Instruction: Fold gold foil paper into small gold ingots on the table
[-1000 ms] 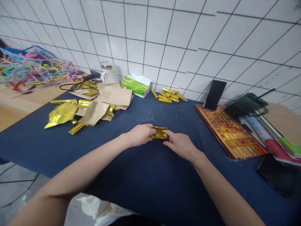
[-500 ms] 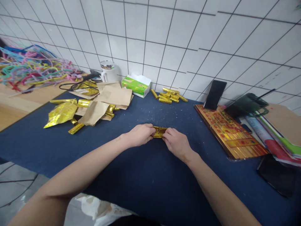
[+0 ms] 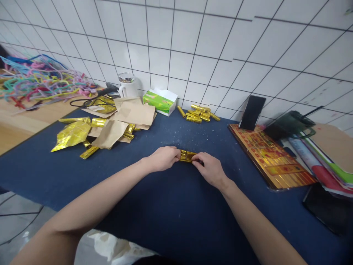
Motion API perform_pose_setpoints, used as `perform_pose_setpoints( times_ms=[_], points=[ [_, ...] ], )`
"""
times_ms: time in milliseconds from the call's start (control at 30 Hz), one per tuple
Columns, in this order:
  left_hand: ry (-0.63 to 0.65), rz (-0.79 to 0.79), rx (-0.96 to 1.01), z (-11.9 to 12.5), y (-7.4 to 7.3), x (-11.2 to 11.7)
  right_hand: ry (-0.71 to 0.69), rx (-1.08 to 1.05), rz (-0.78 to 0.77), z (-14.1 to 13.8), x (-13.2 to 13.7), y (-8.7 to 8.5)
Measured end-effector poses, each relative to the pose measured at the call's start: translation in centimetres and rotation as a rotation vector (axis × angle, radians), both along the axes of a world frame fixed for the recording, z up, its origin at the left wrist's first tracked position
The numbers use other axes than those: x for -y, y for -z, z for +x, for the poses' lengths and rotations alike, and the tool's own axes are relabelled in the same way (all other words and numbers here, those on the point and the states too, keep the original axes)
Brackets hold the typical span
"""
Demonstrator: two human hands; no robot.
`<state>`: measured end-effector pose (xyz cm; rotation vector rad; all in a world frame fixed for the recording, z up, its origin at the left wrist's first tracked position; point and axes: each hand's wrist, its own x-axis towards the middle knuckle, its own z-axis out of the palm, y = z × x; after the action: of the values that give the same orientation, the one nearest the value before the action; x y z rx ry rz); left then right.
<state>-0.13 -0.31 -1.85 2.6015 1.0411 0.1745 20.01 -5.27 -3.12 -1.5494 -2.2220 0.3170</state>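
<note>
Gold foil piece at middle of blue counter, between hands; long axis runs left to right, ends pointing at each hand. Left hand: fingers curled closed on left end. Right hand: thumb and fingertips nearly together, pinching right end. Counter surface stretches beyond to gold rolls near wall; front edge well apart.

Glare is thrown off the crumpled gold foil left of the tissue pack; wall tiles above are brightly lit.
</note>
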Motion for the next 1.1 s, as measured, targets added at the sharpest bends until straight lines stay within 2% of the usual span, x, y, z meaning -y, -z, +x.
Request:
perform_pose_setpoints(
  times_ms=[267, 600, 1100],
  points=[
    [-0.151, -0.032, 0.012, 0.4, 0.2, 0.2, 0.149, -0.125, -0.107, -0.3, -0.4, 0.5],
    [-0.218, 0.009, 0.003, 1.1, 0.3, 0.6, 0.177, -0.018, -0.006, -1.0, -0.5, 1.1],
    [-0.308, 0.015, -0.102, 1.6, 0.0, 1.0, 0.213, 0.079, 0.044, -1.6, -0.1, 1.4]
  ],
)
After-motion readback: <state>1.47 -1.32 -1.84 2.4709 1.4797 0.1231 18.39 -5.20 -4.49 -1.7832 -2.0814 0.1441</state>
